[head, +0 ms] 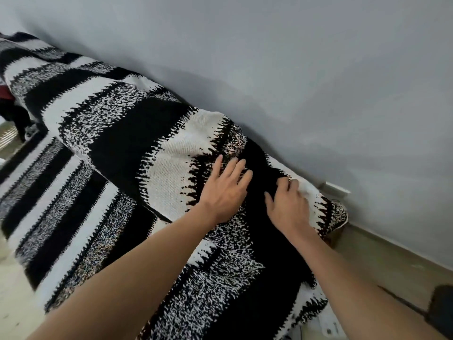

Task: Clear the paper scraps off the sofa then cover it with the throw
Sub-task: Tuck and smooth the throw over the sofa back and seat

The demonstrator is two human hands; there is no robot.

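Observation:
A black-and-white striped knitted throw (pixel 117 133) is draped over the sofa, hiding its back and seat from the far left to the near right end. My left hand (pixel 223 190) lies flat on the throw with its fingers straight, pressing the cloth on the sofa's right end. Just to its right, my right hand (pixel 288 207) rests on the throw with its fingertips curled into the cloth near the white edge. No paper scraps are in view.
A grey wall (pixel 294 69) runs right behind the sofa. A white wall fitting (pixel 335 187) sits low beside the sofa's right end. Tiled floor (pixel 382 261) lies to the right, with a dark object (pixel 441 310) at the bottom right corner.

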